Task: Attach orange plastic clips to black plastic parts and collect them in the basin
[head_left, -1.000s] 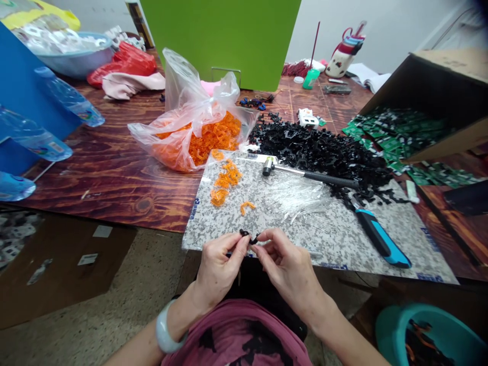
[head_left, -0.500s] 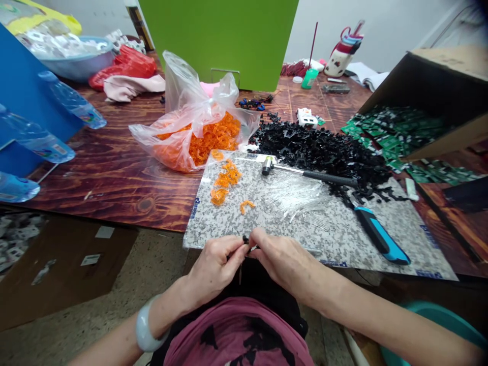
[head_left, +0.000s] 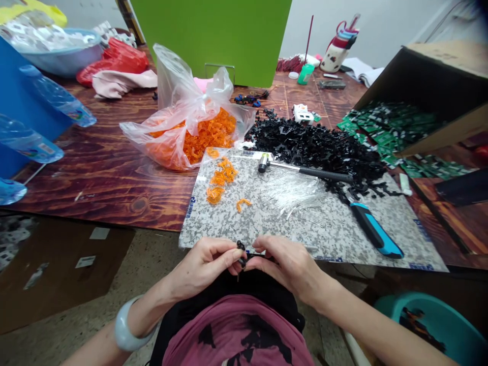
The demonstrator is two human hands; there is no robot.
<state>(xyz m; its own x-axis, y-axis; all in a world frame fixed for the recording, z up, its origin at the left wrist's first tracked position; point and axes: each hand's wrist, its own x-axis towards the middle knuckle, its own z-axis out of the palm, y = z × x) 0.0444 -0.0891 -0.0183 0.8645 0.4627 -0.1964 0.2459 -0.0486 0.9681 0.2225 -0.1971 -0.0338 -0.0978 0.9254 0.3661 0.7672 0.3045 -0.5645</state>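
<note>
Just in front of the board's near edge, my left hand [head_left: 209,262] pinches a small black plastic part [head_left: 241,247] between thumb and fingers. A thin pin-like end points down below it. My right hand [head_left: 292,262] is closed at the other side of the same part, its thumb and fingertips on a dark piece reaching right. Whether that is one part or two joined, I cannot tell. Beyond my hands, a small orange clip [head_left: 244,204] lies on the speckled board [head_left: 213,229]. Farther off are a pile of orange parts [head_left: 223,175] and clear thin strands [head_left: 292,193].
A black heap of parts [head_left: 316,142] covers the board's back, with a small hammer [head_left: 305,170] before it. Blue-handled pliers [head_left: 377,231] lie right. A bag of orange parts [head_left: 186,137], a box of green circuit boards [head_left: 404,119] and a teal tub [head_left: 450,315] surround the work.
My hands have drawn slightly apart, showing more of the black part between them. The right fingers have opened a little and shifted along it. The view has turned slightly right.
</note>
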